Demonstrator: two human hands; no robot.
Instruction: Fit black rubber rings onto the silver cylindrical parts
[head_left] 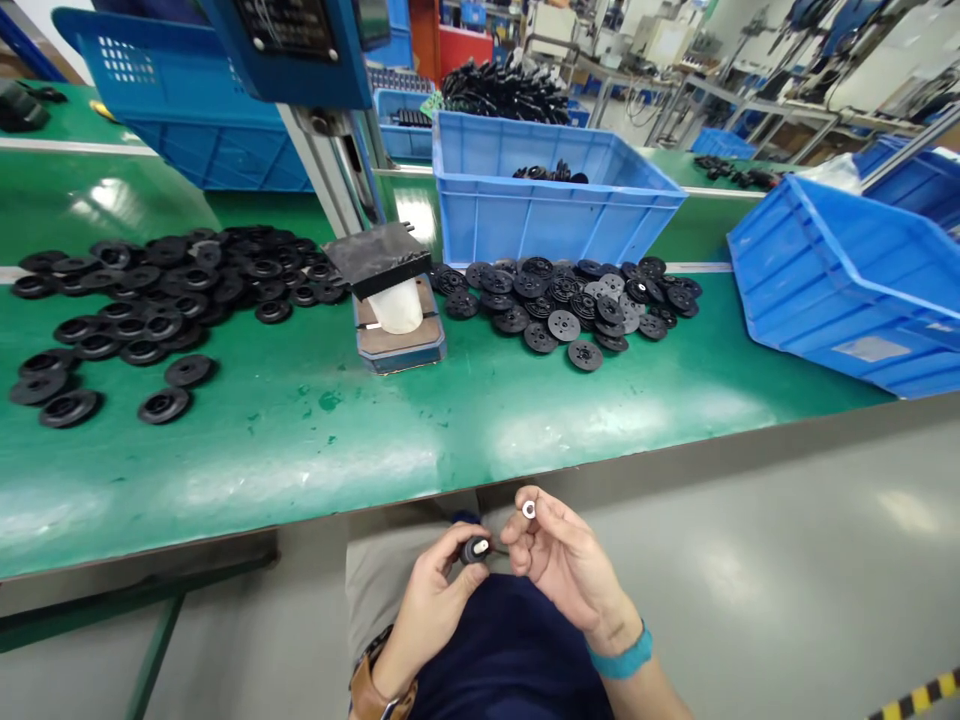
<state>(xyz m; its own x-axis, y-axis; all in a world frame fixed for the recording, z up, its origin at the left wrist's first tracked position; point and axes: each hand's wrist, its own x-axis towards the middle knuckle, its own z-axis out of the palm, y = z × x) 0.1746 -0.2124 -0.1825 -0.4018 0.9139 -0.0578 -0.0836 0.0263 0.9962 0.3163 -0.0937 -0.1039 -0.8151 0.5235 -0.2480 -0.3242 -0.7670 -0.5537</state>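
Note:
My left hand (435,600) is held over my lap below the table edge, fingers closed on a small black part (475,549) with a pale centre. My right hand (559,560) is right beside it and pinches a small white ring (529,510) between thumb and fingertips. The two hands nearly touch. On the green table above, a pile of black plastic discs (150,290) lies at the left and another pile of discs (577,300) at the right.
A small press fixture (394,300) with a black top plate and white insert stands mid-table on a metal post. A blue crate (547,195) sits behind the right pile, a tilted blue bin (847,290) at far right, another blue basket (195,110) back left. The grey floor lies below.

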